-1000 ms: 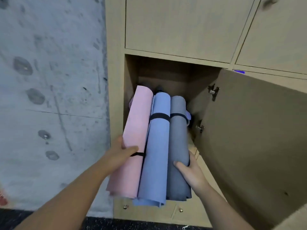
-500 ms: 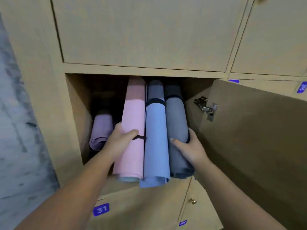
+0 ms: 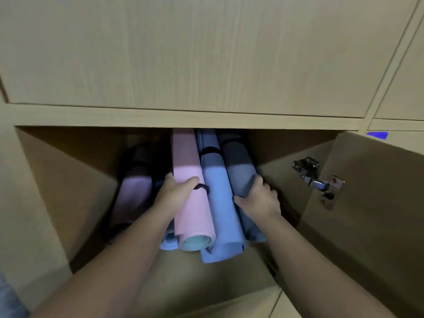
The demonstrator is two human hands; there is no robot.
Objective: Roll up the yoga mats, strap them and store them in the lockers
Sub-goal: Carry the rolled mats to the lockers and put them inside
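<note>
Purple rolled mat (image 3: 135, 191) lies left of hands' bundle (image 3: 215, 198).

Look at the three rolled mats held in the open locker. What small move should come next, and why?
Probably push the bundle deeper. The left hand grips the pink mat, the right hand the grey mat, with the blue mat between; their near ends seem short of fully in, and a purple mat lies alongside.

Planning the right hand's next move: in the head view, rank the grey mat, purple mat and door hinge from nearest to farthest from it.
1. Grey mat: gripped by the right hand.
2. Door hinge: to its right, on the door.
3. Purple mat: far left, inside the locker.
</note>
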